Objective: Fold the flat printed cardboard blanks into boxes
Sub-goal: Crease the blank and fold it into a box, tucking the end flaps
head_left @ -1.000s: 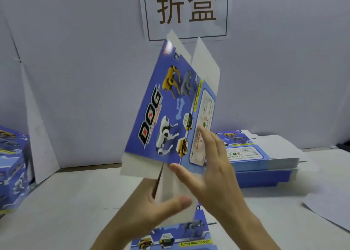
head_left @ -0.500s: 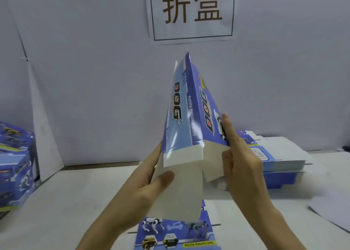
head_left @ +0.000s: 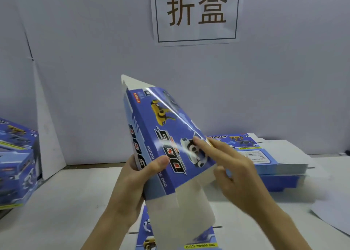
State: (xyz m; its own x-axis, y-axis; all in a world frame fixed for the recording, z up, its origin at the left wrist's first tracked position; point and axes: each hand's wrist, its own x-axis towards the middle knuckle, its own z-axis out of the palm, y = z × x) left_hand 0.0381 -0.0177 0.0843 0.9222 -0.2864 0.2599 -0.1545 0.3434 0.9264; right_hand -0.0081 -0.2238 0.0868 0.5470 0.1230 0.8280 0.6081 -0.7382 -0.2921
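1. While both hands work above the table (head_left: 66,202), a stack of flat blanks (head_left: 274,160) lies just behind the right hand (head_left: 233,174). Another blank (head_left: 204,239) lies flat on the table right under both wrists.
2. Finished boxes (head_left: 17,164) stand well out to the left of the left hand (head_left: 130,183), and a white board (head_left: 49,136) leans on the wall between them and that hand. A loose sheet of paper (head_left: 333,219) lies well out to the right of the right hand, and a sign (head_left: 197,13) hangs on the wall above.
3. The half-folded box (head_left: 161,128) is held up in the air between the two hands, tilted, with its printed face toward the camera. It blocks part of the stack and most of the blank below.
4. The left hand grips the box's lower left edge, with the thumb laid across the printed face and the fingers wrapped round the back.
5. The right hand is spread, fingers straight, with the forefinger tip pressing on the printed face at the right edge and the thumb by the lower right corner.
6. Motion smears the right hand. The left fingers are mostly hidden behind the card. The blank below and the finished boxes are cut off by the frame.
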